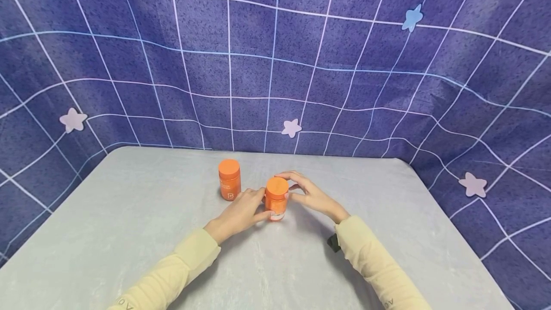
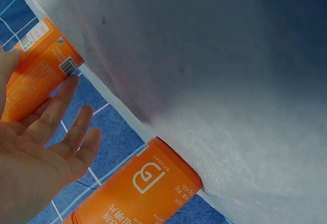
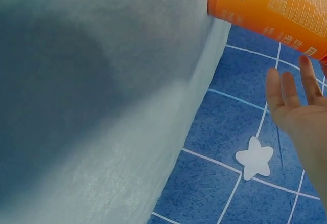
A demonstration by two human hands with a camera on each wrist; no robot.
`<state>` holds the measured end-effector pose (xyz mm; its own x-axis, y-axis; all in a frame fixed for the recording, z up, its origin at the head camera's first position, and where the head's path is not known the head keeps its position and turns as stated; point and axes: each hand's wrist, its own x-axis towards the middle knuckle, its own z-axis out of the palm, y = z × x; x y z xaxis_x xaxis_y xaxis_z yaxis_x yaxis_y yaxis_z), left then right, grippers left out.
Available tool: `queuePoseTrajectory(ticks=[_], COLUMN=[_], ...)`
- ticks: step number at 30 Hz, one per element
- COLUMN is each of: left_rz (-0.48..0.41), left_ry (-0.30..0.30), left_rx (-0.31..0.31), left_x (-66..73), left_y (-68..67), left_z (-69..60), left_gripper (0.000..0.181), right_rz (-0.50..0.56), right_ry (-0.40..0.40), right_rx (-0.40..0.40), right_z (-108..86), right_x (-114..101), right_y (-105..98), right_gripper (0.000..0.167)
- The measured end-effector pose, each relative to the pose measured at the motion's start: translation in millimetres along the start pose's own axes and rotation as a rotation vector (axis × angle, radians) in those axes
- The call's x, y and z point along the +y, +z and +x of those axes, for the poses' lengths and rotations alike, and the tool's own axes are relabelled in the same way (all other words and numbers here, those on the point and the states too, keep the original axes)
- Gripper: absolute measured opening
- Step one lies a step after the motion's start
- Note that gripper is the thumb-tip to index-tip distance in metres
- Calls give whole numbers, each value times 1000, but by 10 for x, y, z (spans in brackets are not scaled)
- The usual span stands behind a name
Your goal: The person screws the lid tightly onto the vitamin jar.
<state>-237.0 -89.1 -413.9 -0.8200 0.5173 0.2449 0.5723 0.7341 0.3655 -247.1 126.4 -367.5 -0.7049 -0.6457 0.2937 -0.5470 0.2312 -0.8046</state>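
Observation:
An orange pill bottle (image 1: 275, 204) with an orange lid (image 1: 277, 185) stands upright on the table, between the two hands. My left hand (image 1: 242, 210) holds its body from the left, thumb on the near side; in the left wrist view the other fingers (image 2: 76, 132) spread away from it. From the right, my right hand (image 1: 313, 198) grips the lid with thumb and forefinger, while the remaining fingers (image 3: 288, 88) stay off the bottle in the right wrist view. A second orange bottle (image 1: 230, 183), lid on, stands just beyond the left hand.
Grey cloth covers the table (image 1: 129, 224). A small dark object (image 1: 334, 243) lies partly hidden by the right sleeve. Behind the table's far edge hangs a blue curtain (image 1: 249, 75) with a grid and star pattern.

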Motion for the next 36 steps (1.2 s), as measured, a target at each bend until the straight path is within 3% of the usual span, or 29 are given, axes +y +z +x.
queuePoseTrajectory(ticks=[7,22,31,36], left_rz=[-4,0,8,5], left_ry=[-4,-36,-19,-9], left_rx=[1,-23,-8,-6], left_x=[3,10,-6,-15], left_y=[2,-2,15,18], left_z=[1,-6,3,5], left_gripper=[51,60,54,53], right_rz=[10,-95,-125,-127], right_ry=[17,80,113,102], right_rx=[38,255,300,286], right_z=[-15,-70,-66,-67], right_x=[12,-97,-143,-131], right_y=[16,190,239,228], right_gripper=[44,42,44,44])
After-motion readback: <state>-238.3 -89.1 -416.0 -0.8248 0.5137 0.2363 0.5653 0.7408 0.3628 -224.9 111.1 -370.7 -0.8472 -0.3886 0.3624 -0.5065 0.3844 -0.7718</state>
